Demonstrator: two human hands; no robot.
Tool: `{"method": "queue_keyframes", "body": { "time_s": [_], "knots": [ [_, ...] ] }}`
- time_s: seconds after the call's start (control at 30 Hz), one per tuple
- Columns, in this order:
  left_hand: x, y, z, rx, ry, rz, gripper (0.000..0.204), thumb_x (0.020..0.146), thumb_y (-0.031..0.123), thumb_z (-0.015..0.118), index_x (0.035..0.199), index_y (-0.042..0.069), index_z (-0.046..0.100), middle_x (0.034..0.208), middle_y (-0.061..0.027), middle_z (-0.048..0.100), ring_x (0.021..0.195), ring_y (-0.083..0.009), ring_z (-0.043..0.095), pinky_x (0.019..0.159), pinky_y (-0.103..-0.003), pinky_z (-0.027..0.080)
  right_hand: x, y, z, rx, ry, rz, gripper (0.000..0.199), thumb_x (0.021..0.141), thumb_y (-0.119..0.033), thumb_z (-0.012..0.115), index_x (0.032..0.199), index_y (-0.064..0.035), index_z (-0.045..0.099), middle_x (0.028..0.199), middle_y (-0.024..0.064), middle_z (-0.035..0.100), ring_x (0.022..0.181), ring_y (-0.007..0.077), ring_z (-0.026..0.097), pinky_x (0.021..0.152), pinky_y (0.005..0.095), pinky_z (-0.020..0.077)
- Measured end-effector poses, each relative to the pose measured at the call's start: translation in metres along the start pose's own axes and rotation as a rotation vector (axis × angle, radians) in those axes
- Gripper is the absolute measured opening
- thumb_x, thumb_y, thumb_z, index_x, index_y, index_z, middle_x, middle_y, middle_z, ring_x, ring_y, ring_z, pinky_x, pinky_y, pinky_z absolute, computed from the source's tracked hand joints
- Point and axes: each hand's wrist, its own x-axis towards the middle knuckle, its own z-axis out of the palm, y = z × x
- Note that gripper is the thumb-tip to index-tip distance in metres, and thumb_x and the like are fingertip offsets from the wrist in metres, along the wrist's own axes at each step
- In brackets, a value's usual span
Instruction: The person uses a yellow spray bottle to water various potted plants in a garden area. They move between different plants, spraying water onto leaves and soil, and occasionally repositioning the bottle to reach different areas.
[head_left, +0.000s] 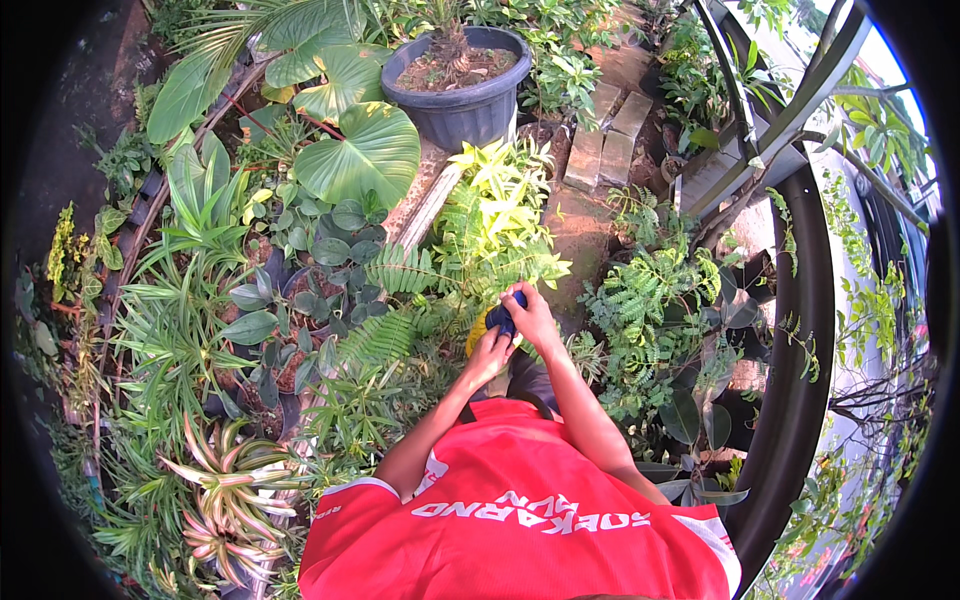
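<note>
1. Well, starting at nine o'clock, I am seeing spiky green plants (170, 330) crowding the far left, with a striped red-and-cream plant (225, 490) sitting lower, toward seven o'clock.
2. Moving toward eleven o'clock, broad heart-shaped leaves (365, 150) are spreading out, and a dark round pot (460, 100) holding soil is standing just beyond them at twelve o'clock.
3. Just left of centre, fern fronds (385, 335) are lying beside small potted plants with rounded dark leaves (330, 250).
4. At the centre, I am watching the left hand (490, 352) curling its fingers around the lower side of a small dark blue object (504, 317); a bit of yellow (477, 333) is showing just under it, and I cannot tell what that is.
5. The right hand (535, 318) is touching the same dark blue object from the upper right, fingers bent and closed over it, so both hands are meeting on it just below a yellow-green leafy plant (500, 210).
6. At six o'clock, my view is looking down on the person's red shirt (520, 520) with white lettering.
7. Toward one o'clock, grey paving blocks (605, 135) are lying on bare earth.
8. At three o'clock, feathery green plants (660, 290) are filling the ground, and a dark curved rail (805, 330) is sweeping past them on the far right.
</note>
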Motion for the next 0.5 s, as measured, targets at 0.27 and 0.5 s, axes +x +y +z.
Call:
{"method": "queue_keyframes", "body": {
  "time_s": [0.27,0.5],
  "knots": [
    [-0.002,0.005,0.001,0.025,-0.002,0.003,0.019,0.098,0.017,0.04,0.086,0.005,0.048,0.066,0.002,0.045,0.055,-0.0069,0.042,0.05,-0.025,0.034,-0.002,-0.005,-0.002,0.002,-0.018,0.056,0.028,0.088,-0.031,0.062,0.099,-0.0048,0.06,0.088,0.0198,0.066,0.085,0.0336,0.064,0.078,0.0391,0.048],
    [0.0,-0.003,0.0,-0.013,-0.006,0.01,0.02,0.099,0.018,0.04,0.086,0.005,0.048,0.066,0.0024,0.045,0.055,-0.007,0.042,0.05,-0.025,0.035,-0.002,-0.007,-0.002,-0.006,-0.03,0.065,0.028,0.089,-0.031,0.062,0.099,-0.005,0.059,0.088,0.019,0.066,0.083,0.032,0.064,0.077,0.039,0.048]
  ]
}}
